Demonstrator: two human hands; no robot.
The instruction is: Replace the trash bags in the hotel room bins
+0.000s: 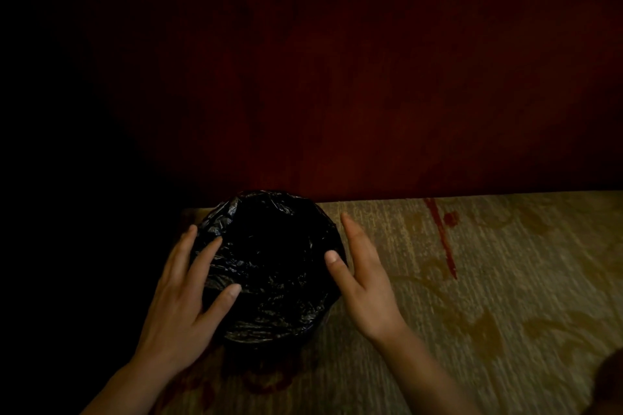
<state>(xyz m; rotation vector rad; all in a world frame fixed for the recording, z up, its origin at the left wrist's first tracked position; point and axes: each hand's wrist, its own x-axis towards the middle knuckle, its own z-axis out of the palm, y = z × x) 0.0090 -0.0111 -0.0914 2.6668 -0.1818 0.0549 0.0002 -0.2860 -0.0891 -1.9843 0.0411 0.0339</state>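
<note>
The round bin (273, 349) stands on the patterned carpet (488, 296), and a black trash bag (269, 300) lines it, the crinkled plastic folded out over the bin's rim all the way round. The hollow of the bag is so dark that I cannot tell whether anything lies at the bottom. My left hand (182, 300) rests on the left side of the bin with its fingers spread and fairly straight, the fingertips lying on the plastic over the rim. My right hand (367, 283) lies flat against the right side of the bin, fingers straight and together and pointing away from me, with the thumb set on the bag at the rim. Neither of my hands pinches the plastic. Just behind the bin rises a dark red wooden panel (337, 77). To the right of the bin, well apart from it, a red streak (441, 239) runs through the carpet's pattern
</note>
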